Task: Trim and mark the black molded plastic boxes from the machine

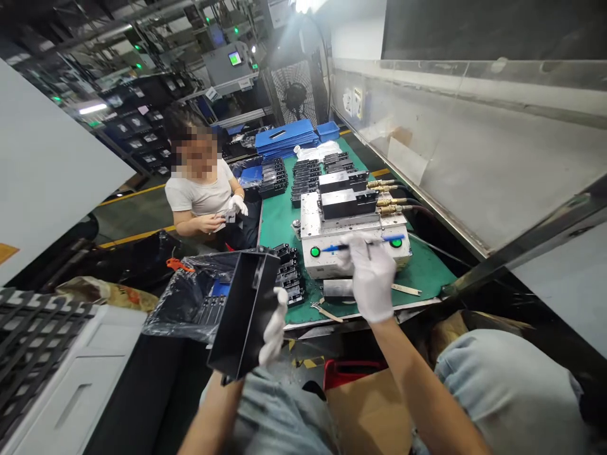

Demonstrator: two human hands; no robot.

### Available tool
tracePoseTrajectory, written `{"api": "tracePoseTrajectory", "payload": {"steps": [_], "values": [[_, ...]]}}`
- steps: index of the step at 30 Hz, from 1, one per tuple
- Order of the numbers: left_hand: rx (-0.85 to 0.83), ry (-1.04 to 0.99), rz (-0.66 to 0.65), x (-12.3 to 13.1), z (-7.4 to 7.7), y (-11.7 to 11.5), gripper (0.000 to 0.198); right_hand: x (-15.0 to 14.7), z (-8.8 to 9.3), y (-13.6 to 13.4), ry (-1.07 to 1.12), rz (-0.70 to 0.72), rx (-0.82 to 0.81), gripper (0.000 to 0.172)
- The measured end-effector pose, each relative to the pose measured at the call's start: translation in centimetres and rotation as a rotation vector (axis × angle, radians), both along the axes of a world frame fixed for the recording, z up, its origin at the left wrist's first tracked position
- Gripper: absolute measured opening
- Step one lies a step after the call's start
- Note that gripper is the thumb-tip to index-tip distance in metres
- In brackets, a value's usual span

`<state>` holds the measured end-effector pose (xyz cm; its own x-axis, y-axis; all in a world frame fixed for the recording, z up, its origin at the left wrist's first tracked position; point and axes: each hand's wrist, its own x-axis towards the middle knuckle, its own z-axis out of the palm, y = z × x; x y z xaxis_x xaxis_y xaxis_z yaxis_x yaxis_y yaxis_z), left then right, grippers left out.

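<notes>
My left hand (274, 328), in a white glove, grips the edge of an open black box-shaped casing (244, 313) and holds it up at the near edge of the bench. My right hand (372, 278), also gloved, holds a slim blue-handled tool (365, 244) above a white fixture (332, 264) with green buttons. The tool's tip is partly hidden by my fingers. Two black block-shaped units (344, 203) sit on the fixture's metal top. A row of small black parts (289, 275) lies between my hands, partly hidden by the casing.
The green bench mat (422, 272) carries stacked black parts (303, 180), blue cases (284, 136) and brass hose fittings (384, 196). A black plastic bag (190, 297) lies left. A seated co-worker (202, 196) handles a dark part beyond it. A cardboard box (370, 417) stands below.
</notes>
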<state>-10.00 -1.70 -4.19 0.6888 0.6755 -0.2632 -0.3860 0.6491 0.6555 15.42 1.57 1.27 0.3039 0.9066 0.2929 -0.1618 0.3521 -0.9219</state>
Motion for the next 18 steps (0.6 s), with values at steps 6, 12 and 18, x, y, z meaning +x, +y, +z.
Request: {"api": "tracePoseTrajectory", "payload": {"steps": [6,12,18], "values": [[0.752,1.303,0.651,-3.5,6.3,14.3,0.042,2.9,-5.2,-8.0,-0.075,-0.12,-0.184,0.03],[0.836,1.496,0.422,-2.8,1.2,26.4,0.036,3.9,-7.7,-12.1,-0.346,-0.065,-0.159,0.026],[0.918,1.583,0.279,-2.9,-2.0,27.3,0.036,5.4,-9.3,-14.0,-0.346,-0.107,-0.245,0.027]]}}
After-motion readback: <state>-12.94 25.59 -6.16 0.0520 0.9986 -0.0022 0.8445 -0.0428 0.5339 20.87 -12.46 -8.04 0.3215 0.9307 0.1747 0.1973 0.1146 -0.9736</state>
